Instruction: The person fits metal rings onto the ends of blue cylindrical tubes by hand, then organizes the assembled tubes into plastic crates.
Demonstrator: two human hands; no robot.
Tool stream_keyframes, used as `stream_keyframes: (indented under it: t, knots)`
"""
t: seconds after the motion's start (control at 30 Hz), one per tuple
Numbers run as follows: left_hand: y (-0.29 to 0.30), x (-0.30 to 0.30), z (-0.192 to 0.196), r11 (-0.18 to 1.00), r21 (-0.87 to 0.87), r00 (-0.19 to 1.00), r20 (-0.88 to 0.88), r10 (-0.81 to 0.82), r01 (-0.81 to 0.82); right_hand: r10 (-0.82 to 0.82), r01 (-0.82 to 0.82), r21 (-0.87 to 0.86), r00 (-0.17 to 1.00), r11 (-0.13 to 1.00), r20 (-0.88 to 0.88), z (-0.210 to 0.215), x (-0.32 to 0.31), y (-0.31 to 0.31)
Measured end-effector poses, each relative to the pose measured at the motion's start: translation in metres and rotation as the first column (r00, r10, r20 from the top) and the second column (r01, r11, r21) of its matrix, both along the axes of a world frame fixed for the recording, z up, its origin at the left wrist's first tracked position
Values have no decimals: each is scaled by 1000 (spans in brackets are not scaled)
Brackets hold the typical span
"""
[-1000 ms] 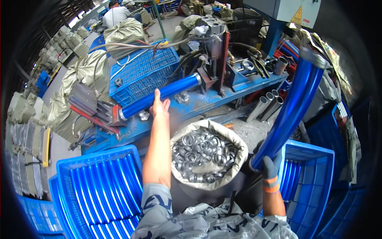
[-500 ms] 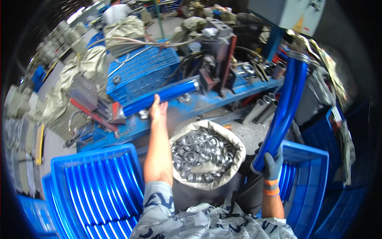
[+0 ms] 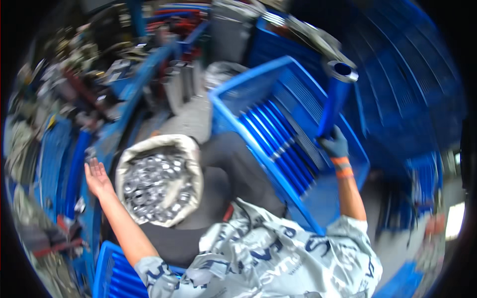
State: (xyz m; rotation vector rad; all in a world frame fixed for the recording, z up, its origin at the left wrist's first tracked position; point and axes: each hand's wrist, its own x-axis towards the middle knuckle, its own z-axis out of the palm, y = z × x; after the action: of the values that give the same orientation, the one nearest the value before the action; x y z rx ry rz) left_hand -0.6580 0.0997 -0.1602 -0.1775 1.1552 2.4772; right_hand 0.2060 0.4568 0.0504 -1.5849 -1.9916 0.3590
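Observation:
My left hand [image 3: 99,179], bare, is stretched out at the left with its fingers apart and holds nothing. Nearest to it is a blue tube [image 3: 78,169] lying along the workbench. My right hand [image 3: 336,143] wears a grey glove with an orange cuff and is wrapped round the lower end of a shiny blue tube [image 3: 332,102]. That tube stands steeply upright, its silvery open end on top, over the right side of a blue crate [image 3: 248,87]. Several blue tubes [image 3: 273,141] lie side by side inside the crate. Motion blurs the picture.
A pale cloth sack [image 3: 195,154] full of metal rings [image 3: 154,184] stands between my arms. Another blue crate [image 3: 103,263] with tubes is at the lower left. Grey metal pipes [image 3: 180,84] lean by the bench [image 3: 136,89]. Stacked blue crates [image 3: 402,64] rise at the right.
My view has swung to the right, so the bench and sack appear further left. The right hand has brought its blue tube over the right crate. My left hand is away from the bench tube.

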Motion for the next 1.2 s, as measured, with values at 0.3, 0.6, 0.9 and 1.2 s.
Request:
stream_keyframes:
  t: [0.3, 0.6, 0.9, 1.2]
  knots:
    - [153, 575, 101, 634, -704, -254, -709, -658, 321, -81, 277, -465, 914, 841, 397, -224, 209, -6]
    - [264, 759, 25, 414, -894, -668, -415, -618, 172, -226, 532, -570, 823, 626, 521, -447, 341, 18]
    - [305, 772, 2, 357, -922, -660, -363, -658, 152, -508, 491, -705, 835, 512, 212, -551, 360, 91]
    - [312, 763, 2, 328, -922, -652, -380, -656, 207, -769, 529, -773, 633, 350, 85, -562, 394, 51]
